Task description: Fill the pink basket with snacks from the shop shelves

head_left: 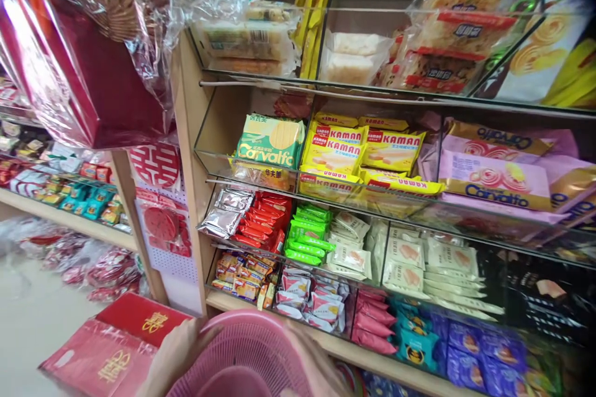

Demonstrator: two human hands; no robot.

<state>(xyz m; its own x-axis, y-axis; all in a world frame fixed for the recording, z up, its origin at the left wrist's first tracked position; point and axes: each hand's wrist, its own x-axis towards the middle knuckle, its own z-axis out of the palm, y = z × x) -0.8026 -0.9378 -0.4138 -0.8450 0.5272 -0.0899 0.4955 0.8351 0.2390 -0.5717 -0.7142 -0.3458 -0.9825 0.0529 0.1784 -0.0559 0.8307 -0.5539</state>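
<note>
A pink plastic basket [251,335] with slotted sides is at the bottom centre, its inside partly cut off by the frame's lower edge. My left hand [179,350] grips its left rim, fingers wrapped out of sight. On the right side my right hand [311,363], blurred, holds the opposite rim. Just beyond the basket rise tilted glass-fronted shelves of packaged snacks: yellow Kaman packs [338,149], a green Carvalfo pack [271,141], green packets [308,236], red packets [263,220] and pink packets [374,322].
Red boxes with gold characters [149,321] lie on the floor at the left. A large dark red bag [125,87] in clear wrap hangs at upper left. Wooden shelf uprights [189,167] stand beside the snacks. Bagged red items [112,270] sit under the left shelf.
</note>
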